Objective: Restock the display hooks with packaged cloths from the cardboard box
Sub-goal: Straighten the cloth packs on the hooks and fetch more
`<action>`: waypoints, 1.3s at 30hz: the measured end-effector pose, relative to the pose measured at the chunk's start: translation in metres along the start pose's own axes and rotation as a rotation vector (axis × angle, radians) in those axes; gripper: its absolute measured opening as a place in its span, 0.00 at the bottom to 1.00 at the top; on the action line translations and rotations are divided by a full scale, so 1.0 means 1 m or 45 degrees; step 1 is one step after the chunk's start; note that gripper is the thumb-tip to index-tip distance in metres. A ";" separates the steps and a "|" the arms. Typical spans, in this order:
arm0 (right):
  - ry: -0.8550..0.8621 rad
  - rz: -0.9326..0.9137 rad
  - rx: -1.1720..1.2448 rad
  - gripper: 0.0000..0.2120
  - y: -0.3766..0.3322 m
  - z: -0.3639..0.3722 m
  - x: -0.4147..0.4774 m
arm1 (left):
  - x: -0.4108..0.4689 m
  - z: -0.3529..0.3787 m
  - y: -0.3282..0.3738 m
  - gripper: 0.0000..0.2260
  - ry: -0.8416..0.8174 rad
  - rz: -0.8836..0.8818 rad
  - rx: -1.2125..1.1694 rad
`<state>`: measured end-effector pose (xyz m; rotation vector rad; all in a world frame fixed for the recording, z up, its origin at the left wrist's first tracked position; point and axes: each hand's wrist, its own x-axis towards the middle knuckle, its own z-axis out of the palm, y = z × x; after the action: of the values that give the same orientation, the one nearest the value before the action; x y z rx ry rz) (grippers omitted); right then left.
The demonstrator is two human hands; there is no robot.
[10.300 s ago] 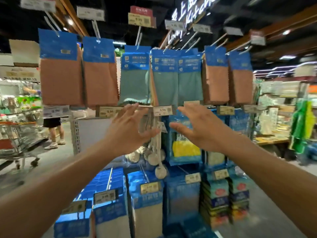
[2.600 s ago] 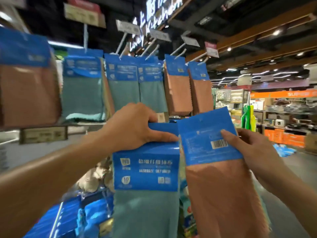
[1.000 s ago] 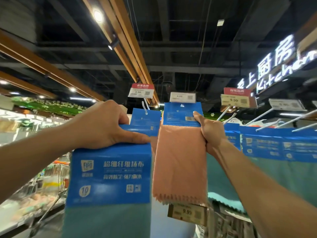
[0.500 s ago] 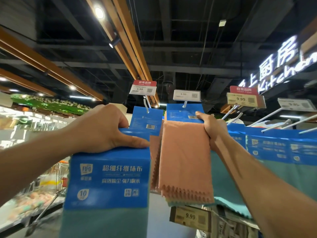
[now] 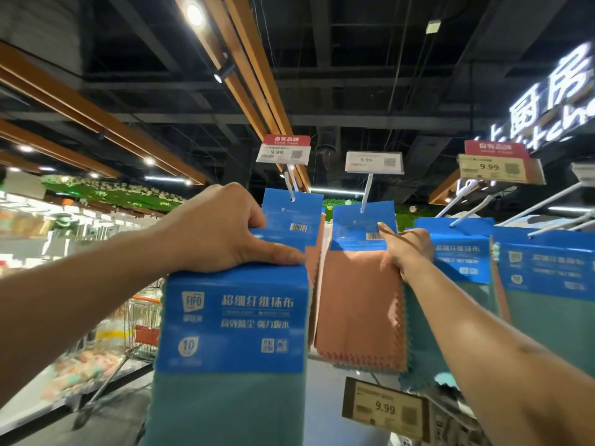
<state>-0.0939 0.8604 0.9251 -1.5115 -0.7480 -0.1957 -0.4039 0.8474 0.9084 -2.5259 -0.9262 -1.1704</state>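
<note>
left hand grips teal pack; right hand pinches hooked orange pack

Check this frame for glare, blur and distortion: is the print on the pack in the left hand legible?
Head view: large print on the teal pack in the left hand is legible, its fine lines smear; the ceiling lamp and lit sign blow out white; the cart behind is blurred; the wide lens swells the left forearm.

Price labels overhead, each reading 9.99: red-topped label left; white label centre; yellow label right; lit sign far right; shopping trolley lower left; ceiling spotlight lit.
</note>
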 end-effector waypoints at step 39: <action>-0.998 -0.269 0.841 0.13 0.032 -0.051 -0.213 | -0.045 -0.009 0.004 0.33 0.174 -0.154 -0.379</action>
<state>-0.2231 0.7453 0.7866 -0.8389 -1.4271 0.4830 -0.4289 0.8205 0.8811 -2.5983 -0.9426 -1.6042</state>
